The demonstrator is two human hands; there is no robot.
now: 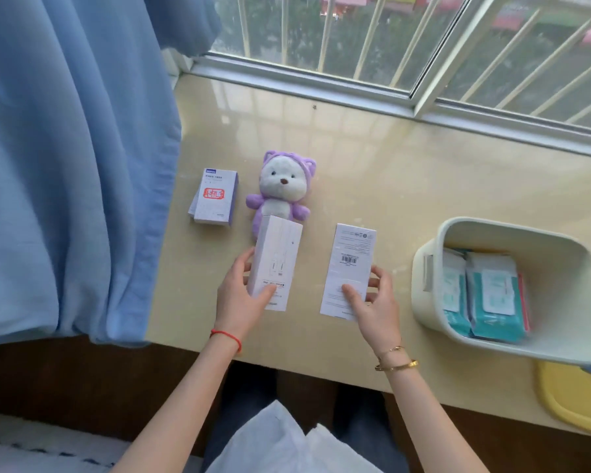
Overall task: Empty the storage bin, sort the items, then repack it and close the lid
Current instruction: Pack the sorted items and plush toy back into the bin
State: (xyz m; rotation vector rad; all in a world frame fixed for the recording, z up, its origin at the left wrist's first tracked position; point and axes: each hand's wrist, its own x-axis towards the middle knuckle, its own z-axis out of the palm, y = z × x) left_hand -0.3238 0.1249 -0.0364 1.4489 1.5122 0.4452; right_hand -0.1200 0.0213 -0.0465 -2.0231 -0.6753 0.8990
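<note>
Room: barred window [389, 39] behind the far edge of the ledge; blue curtain [65, 148] hangs at the ledge's left end and covers its left edge.
Surface: glossy cream ledge [372, 172], lit from the window; all positions below are given relative to the storage bin.
Storage bin [434, 254]: pale cream, lidless, at the right end of the ledge. Teal wipe packs [492, 295] stand on edge inside it.
Lid [574, 401]: yellow, lying flat just nearer the camera than the bin, partly under its near rim.
Plush toy [282, 189]: purple and white, lying face up, well left of the bin and farther back.
Tall white box [277, 261]: well left of the bin; its far end overlaps the plush toy's lower body.
Flat white box [350, 264]: barcode side up, between the tall white box and the bin, apart from both.
Small box [214, 196]: white and purple with a red mark, farthest left from the bin, just beside the curtain.
Left hand [239, 295]: grips the near end of the tall white box, thumb on its top face, fingers curled round its left side.
Right hand [372, 302]: holds the near end of the flat white box, thumb on top, fingers at its right edge.
</note>
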